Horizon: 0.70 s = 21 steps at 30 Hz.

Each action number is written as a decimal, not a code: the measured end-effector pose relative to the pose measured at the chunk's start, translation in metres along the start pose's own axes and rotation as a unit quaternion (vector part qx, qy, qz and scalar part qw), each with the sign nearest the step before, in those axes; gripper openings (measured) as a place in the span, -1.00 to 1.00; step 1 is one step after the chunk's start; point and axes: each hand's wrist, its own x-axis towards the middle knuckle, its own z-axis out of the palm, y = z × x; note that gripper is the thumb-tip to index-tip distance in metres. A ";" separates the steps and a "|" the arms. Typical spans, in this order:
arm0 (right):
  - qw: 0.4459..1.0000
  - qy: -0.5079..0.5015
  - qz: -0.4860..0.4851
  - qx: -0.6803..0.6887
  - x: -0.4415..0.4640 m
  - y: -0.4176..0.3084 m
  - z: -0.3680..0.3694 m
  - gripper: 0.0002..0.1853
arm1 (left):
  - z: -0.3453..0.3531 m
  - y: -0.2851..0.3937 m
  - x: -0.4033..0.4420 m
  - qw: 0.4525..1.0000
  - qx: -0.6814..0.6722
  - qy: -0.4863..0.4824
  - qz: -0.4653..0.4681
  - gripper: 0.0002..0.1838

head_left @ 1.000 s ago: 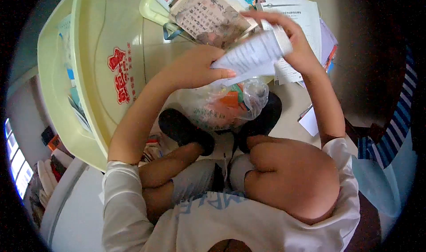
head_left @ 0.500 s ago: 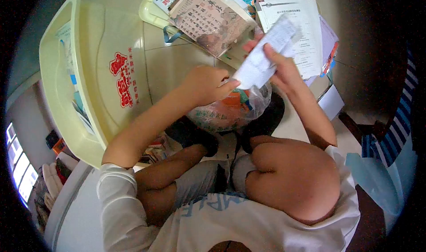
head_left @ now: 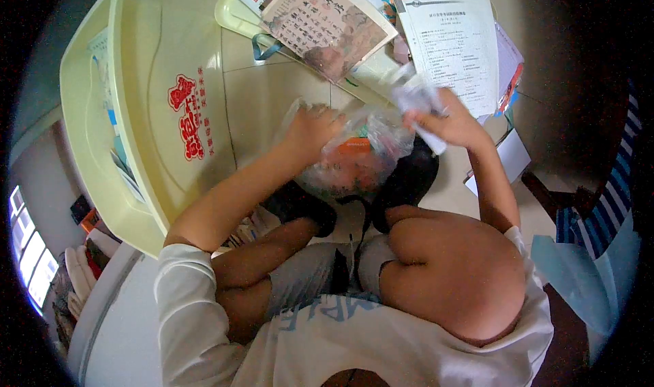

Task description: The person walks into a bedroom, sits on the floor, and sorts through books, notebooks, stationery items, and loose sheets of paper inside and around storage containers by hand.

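My left hand (head_left: 315,129) is closed on the rim of a clear plastic bag (head_left: 351,165), which stands on the floor between my feet with orange and green items inside. Folded white paper (head_left: 417,97), blurred by motion, is gripped in my right hand (head_left: 449,120) just above the bag's right side. Beyond the hands lie a book with a painted landscape cover (head_left: 330,26) and a stack of printed sheets (head_left: 456,53).
A pale yellow tub (head_left: 112,148) stands at the left. A yellow lid (head_left: 235,12) lies under the books at the top. At the right are a white card (head_left: 504,161), a striped cloth (head_left: 606,189) and a light blue bag (head_left: 579,278).
My left hand has let go of the paper and taken hold of the bag's rim, pulling it up. The paper, now more crumpled, has moved down and right in my right hand.
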 end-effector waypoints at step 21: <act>0.877 -0.443 -0.105 -0.155 -0.024 0.007 0.069 -0.76 | -0.101 -0.025 -0.012 0.690 -0.557 -0.155 -0.436 -0.69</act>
